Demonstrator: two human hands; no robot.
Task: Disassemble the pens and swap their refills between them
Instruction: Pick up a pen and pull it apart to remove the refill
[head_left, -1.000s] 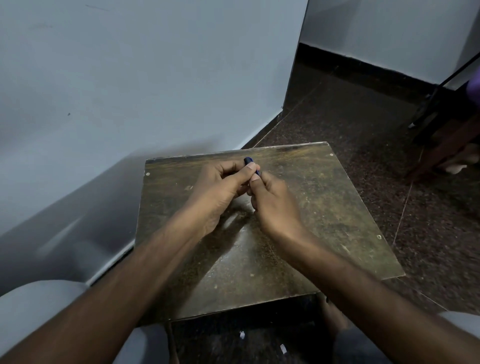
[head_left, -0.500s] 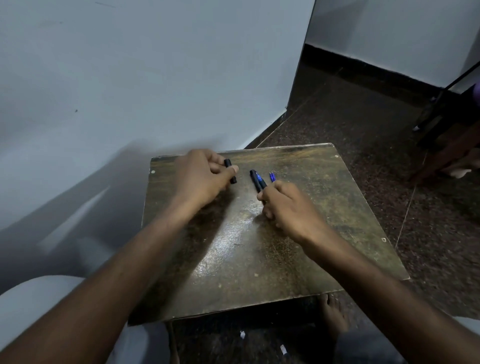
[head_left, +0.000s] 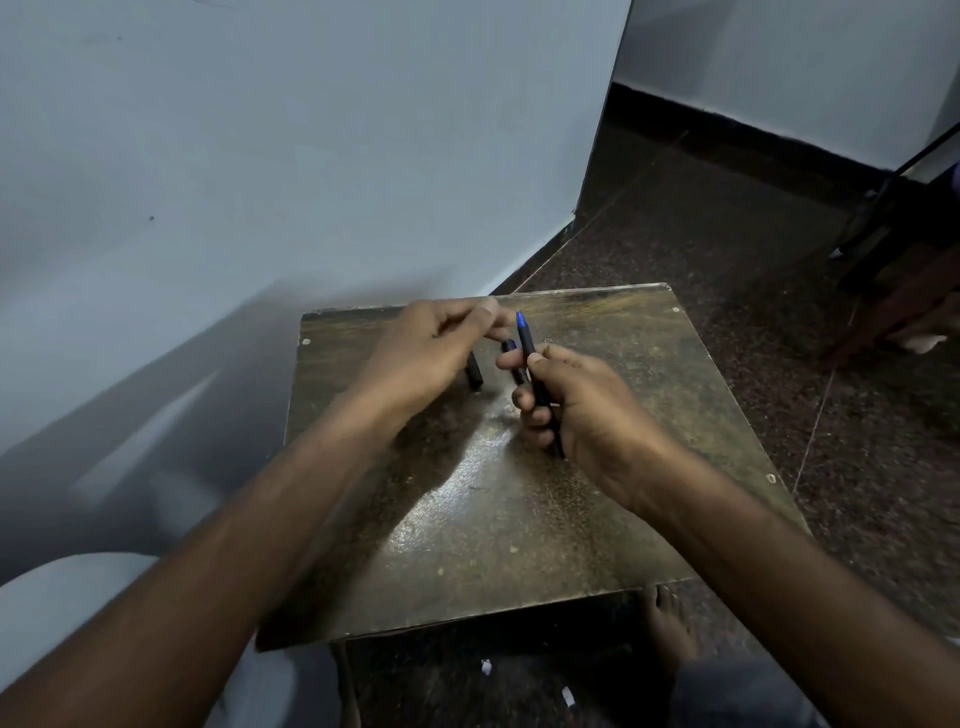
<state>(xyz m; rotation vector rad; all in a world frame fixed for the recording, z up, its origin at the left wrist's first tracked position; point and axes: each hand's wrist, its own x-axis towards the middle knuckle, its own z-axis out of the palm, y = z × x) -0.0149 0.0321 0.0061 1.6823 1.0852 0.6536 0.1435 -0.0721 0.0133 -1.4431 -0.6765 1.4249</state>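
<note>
My right hand (head_left: 587, 415) is shut on a dark pen (head_left: 536, 376) and holds it tilted, blue tip pointing away and up. Just left of it a second dark pen part (head_left: 510, 358) lies on the small worn brown table (head_left: 519, 530), partly hidden by my right index finger. A short black pen piece (head_left: 474, 375) rests on the table under my left hand (head_left: 431, 351). That hand hovers with loosely curled fingers, empty, its fingertips close to the held pen's blue tip.
A pale wall runs close along the table's left and far side. Dark speckled floor lies to the right, with dark furniture (head_left: 904, 260) at the far right. A bare foot (head_left: 667, 629) and white scraps (head_left: 486, 666) show below the table's front edge.
My left hand has set the short black piece down on the table and moved right toward the pen. My right hand has lifted one pen off the table and tilted it upward.
</note>
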